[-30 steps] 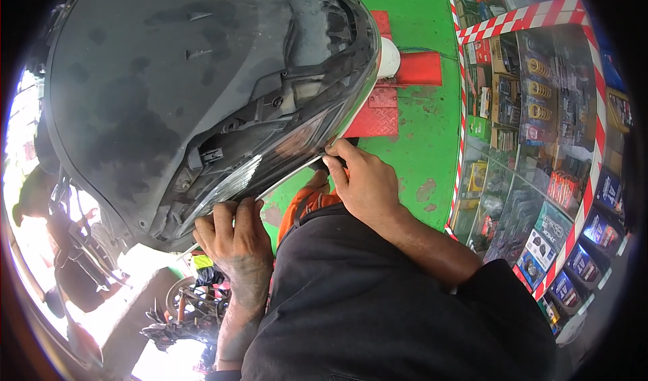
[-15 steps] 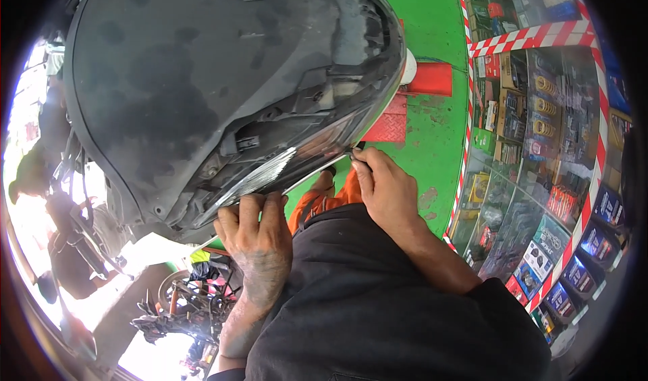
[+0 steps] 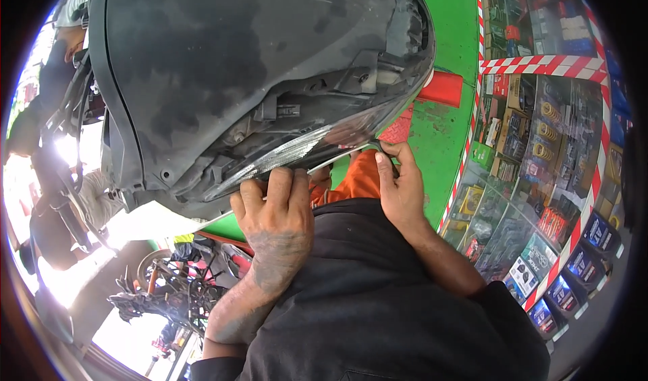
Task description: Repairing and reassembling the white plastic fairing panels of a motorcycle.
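Note:
A dark grey, stained scooter front panel (image 3: 202, 64) fills the upper middle, with a clear ribbed headlight (image 3: 290, 153) along its near edge. Below the headlight's rim runs a thin pale strip (image 3: 337, 158), slanting up to the right. My left hand (image 3: 275, 215), its back smudged dark, has its fingers curled round the strip against the headlight's lower edge; the fingertips are partly hidden. At the strip's right end my right hand (image 3: 403, 185) pinches it between thumb and forefinger, beside the headlight's tip.
A glass display case (image 3: 499, 199) with red-and-white tape and boxed parts stands at right. The floor (image 3: 445, 128) is green, with a red metal piece (image 3: 442, 89) on it. Another motorcycle (image 3: 172, 286) stands lower left. Orange cloth (image 3: 361, 178) shows below my hands.
The panel, headlight and both hands sit further right in the picture, as the view has shifted. Both hands keep their hold on the strip.

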`<state>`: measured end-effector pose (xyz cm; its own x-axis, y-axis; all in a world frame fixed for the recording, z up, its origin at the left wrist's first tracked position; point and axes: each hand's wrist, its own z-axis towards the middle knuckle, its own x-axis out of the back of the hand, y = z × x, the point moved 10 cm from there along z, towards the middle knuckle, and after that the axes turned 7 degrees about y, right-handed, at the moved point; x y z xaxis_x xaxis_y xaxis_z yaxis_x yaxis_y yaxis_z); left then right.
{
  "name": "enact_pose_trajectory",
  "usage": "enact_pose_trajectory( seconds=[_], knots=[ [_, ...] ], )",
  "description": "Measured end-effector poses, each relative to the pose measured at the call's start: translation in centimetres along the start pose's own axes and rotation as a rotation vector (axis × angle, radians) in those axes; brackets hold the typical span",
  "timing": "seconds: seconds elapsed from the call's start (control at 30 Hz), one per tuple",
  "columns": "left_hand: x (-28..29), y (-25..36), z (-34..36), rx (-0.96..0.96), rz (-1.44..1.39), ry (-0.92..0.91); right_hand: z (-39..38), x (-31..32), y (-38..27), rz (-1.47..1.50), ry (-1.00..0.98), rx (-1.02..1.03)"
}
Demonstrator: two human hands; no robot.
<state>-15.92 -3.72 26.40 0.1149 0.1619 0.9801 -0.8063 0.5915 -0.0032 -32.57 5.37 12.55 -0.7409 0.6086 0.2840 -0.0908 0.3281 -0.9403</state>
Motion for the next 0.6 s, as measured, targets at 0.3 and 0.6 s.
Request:
enact_pose_trajectory(
  seconds=[0.3,0.6],
  knots=[
    [0.1,1.0,-0.5,0.007,0.024,0.063,0.4,2.6,-4.3,-0.012,-0.118,0.169],
    [0.3,0.6,-0.3,0.048,-0.005,0.02,-0.3,-1.5,-5.7,-0.147,-0.27,0.305]
  ],
)
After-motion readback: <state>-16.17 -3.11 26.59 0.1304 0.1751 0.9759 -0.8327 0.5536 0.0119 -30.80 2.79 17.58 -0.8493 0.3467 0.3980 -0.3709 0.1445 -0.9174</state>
